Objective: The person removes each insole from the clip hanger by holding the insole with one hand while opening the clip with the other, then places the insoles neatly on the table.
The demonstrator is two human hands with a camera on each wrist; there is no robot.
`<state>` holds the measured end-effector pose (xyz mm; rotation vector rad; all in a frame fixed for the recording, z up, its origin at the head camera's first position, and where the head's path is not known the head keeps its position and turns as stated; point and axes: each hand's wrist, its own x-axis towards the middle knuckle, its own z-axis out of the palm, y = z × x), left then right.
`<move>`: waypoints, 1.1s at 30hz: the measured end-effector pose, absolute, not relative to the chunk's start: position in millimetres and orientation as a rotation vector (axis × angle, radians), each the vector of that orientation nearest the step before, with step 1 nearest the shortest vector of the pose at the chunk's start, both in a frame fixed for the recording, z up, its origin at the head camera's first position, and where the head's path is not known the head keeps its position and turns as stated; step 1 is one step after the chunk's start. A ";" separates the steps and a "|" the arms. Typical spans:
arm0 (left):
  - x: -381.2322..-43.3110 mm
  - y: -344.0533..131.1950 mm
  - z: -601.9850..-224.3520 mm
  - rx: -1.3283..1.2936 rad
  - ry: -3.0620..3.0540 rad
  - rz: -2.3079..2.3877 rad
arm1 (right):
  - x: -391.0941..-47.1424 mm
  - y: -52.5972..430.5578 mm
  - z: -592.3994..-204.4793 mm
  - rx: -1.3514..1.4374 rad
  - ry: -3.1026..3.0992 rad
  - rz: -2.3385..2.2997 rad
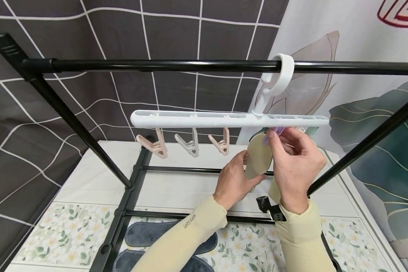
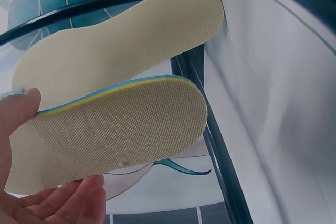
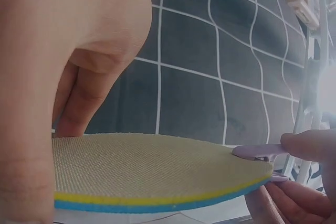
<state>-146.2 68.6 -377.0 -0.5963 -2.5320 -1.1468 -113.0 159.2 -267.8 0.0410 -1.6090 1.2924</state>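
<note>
A beige insole (image 1: 259, 153), with a yellow and blue layered edge, stands upright below the white clip hanger (image 1: 197, 120). My left hand (image 1: 236, 179) holds it lower down, thumb on one side and fingers on the other. My right hand (image 1: 297, 162) pinches a purple clothespin (image 3: 257, 151) at the hanger's underside. The clothespin's jaws stand at either face of the insole's tip in the right wrist view. A second beige insole (image 2: 121, 40) hangs behind the first in the left wrist view; my right hand mostly hides it in the head view.
Pink clothespins (image 1: 157, 145) and a grey one (image 1: 190, 145) hang from the hanger's left half. The hanger hooks over a black rail (image 1: 163, 65) of the rack. Dark blue-grey insole-shaped pads (image 1: 149, 232) lie on the floral mat (image 1: 68, 230). A grid-patterned curtain (image 1: 176, 41) hangs behind.
</note>
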 end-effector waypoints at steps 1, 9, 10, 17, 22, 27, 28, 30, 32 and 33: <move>-146.1 68.4 -377.0 -0.601 -2.528 -1.143 | -112.6 159.1 -267.7 0.038 -1.611 1.286; -145.8 67.2 -376.6 -0.606 -2.517 -1.156 | -112.1 160.1 -267.0 0.008 -1.634 1.243; -145.7 67.1 -376.5 -0.606 -2.520 -1.156 | -112.1 160.3 -267.0 0.006 -1.636 1.242; -144.9 66.9 -375.8 -0.620 -2.518 -1.154 | -112.1 162.1 -266.9 0.029 -1.637 1.237; -144.7 66.3 -374.9 -0.628 -2.506 -1.158 | -112.1 161.6 -266.1 0.044 -1.625 1.230; -144.3 65.9 -374.3 -0.631 -2.509 -1.176 | -111.8 160.7 -265.3 0.060 -1.609 1.238; -144.2 65.9 -374.2 -0.629 -2.512 -1.178 | -111.7 160.6 -265.2 0.066 -1.608 1.236; -144.0 65.9 -374.0 -0.625 -2.520 -1.177 | -111.3 160.6 -264.8 0.073 -1.608 1.227; -143.6 65.8 -373.8 -0.620 -2.530 -1.168 | -110.6 160.8 -264.6 0.075 -1.611 1.210; -143.4 65.8 -373.6 -0.619 -2.534 -1.164 | -110.2 160.9 -264.4 0.071 -1.611 1.203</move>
